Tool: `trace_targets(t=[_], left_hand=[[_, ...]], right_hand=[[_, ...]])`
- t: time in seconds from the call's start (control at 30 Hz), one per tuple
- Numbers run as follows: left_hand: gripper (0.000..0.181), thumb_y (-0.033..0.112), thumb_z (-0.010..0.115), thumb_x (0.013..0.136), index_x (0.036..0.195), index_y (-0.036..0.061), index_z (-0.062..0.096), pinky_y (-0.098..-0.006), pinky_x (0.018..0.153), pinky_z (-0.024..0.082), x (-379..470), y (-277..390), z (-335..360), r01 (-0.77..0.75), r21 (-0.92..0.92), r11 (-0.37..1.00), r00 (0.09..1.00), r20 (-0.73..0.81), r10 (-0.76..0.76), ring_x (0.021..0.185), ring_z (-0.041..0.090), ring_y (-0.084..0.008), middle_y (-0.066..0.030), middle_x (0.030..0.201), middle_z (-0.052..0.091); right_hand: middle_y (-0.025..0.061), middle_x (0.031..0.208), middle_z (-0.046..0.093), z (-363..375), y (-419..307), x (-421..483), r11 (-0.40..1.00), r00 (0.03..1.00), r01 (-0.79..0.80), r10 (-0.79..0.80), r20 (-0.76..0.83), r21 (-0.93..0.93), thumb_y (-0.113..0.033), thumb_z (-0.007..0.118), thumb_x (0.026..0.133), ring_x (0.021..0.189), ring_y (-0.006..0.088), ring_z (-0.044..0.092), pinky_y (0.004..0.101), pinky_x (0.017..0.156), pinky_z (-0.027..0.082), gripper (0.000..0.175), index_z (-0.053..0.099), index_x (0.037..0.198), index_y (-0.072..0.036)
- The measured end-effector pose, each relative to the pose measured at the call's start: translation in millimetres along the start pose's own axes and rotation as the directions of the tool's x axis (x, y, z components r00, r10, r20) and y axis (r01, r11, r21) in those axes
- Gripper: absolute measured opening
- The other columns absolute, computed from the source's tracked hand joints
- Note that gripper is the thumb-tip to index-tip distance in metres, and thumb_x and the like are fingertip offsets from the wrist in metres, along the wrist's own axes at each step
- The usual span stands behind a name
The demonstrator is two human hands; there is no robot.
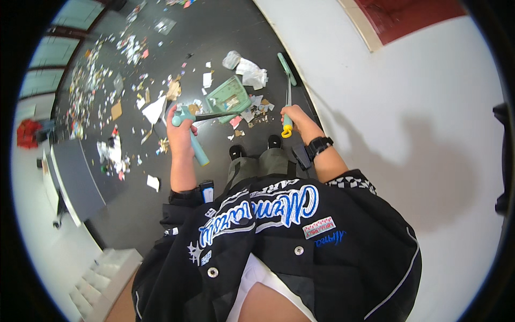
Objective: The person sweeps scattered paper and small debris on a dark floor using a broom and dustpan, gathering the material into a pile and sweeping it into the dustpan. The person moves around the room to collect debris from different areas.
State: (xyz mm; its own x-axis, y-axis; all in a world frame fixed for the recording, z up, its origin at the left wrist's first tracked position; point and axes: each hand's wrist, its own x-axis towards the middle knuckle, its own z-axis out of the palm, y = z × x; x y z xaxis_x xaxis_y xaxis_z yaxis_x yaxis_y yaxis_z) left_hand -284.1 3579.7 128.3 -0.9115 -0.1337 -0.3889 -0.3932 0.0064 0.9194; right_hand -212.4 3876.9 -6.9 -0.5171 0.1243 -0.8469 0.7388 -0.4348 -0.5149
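My left hand [180,135] is closed on the handle of a long-handled green dustpan [229,96], whose pan lies on the dark floor with some scraps inside. In my right hand [298,116] is the handle of a broom [287,69], its yellow hanging loop towards me. The green broom head rests on the floor beside the white wall. Torn paper and cardboard scraps [257,106] lie at the right edge of the pan. Crumpled white paper and plastic [251,72] lie just beyond it.
Scattered litter [92,80] covers much of the floor at the left and far side. A white wall [402,120] runs close along my right. A dark-topped table [76,173] and a white stepped unit [106,273] stand at the left. My shoes are just short of the scraps.
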Motion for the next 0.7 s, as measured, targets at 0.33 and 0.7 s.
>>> trace_targets(t=[0.33,0.7], left_hand=[[0.063,-0.002,0.052,0.074,0.134,0.0084,0.038,-0.0259,0.048,0.041,-61,1,-52,0.039,-0.156,0.987,0.965,-0.251,-0.077,0.054,0.049,-0.0112,-0.0070,0.085,0.054],[0.063,-0.005,0.053,0.072,0.132,0.0072,0.036,-0.0266,0.045,0.040,-106,42,-120,-0.108,-0.298,0.949,0.923,-0.384,-0.016,0.052,0.048,-0.0127,-0.0074,0.080,0.054]], right_hand=[[0.0062,0.062,0.053,20,-26,29,0.988,0.908,-0.114,0.062,0.414,0.102,-0.009,0.055,0.079,0.051,0.0163,0.052,0.0291,0.048,0.046,0.008,0.050,0.077,-0.003],[0.0069,0.067,0.052,82,-53,-98,0.965,0.942,0.037,0.052,0.330,-0.258,-0.006,0.055,0.077,0.053,0.0166,0.053,0.0288,0.046,0.045,0.011,0.048,0.080,0.000]])
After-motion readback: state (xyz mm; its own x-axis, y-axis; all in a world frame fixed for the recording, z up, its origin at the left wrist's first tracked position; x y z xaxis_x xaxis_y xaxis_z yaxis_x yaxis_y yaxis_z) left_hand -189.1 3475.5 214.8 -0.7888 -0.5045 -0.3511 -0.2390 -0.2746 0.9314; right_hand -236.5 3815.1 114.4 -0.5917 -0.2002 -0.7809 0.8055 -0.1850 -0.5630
